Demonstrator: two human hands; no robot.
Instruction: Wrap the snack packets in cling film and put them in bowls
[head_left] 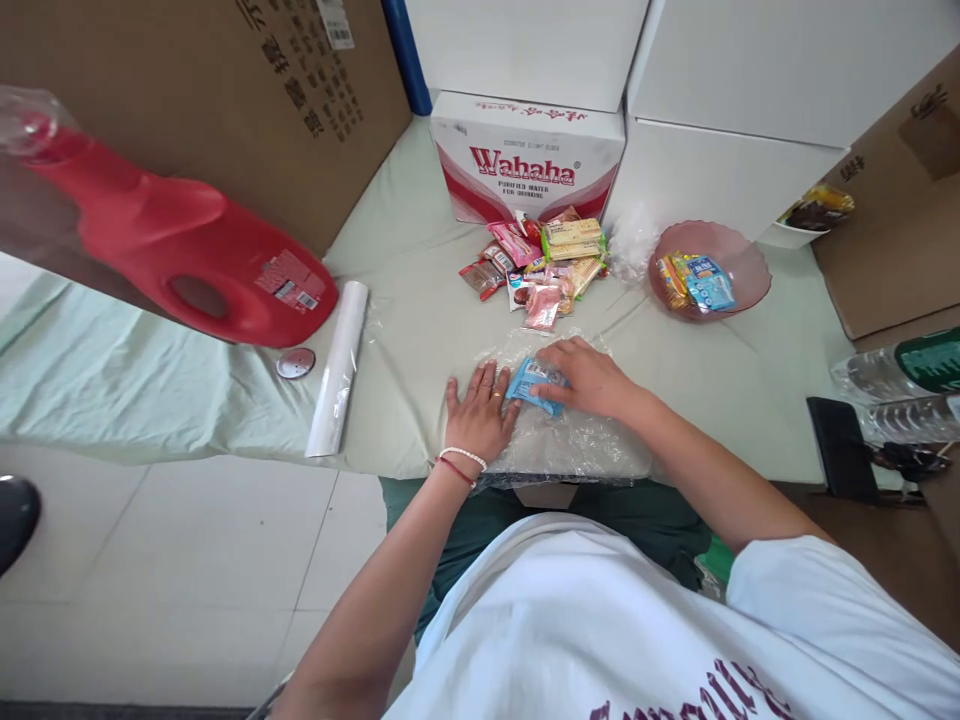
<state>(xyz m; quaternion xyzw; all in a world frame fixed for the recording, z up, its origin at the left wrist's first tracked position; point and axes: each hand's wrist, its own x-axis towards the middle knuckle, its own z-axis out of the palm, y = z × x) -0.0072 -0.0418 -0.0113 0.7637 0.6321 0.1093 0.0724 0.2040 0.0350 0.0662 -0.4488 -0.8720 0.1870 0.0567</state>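
Tablecloth [409,400]; blue packet [531,377], long axis crosswise; right grip [590,375] pinching it; left grip [478,418] flat

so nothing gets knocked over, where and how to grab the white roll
Probably around the middle of the white roll, left hand coming from above: it lies long and slim, and its far end is close to the red bottle.

Pale floor tiles [210,545] lie below a table [780,370] draped in light green cloth [157,385]; white panels [525,50] rise behind
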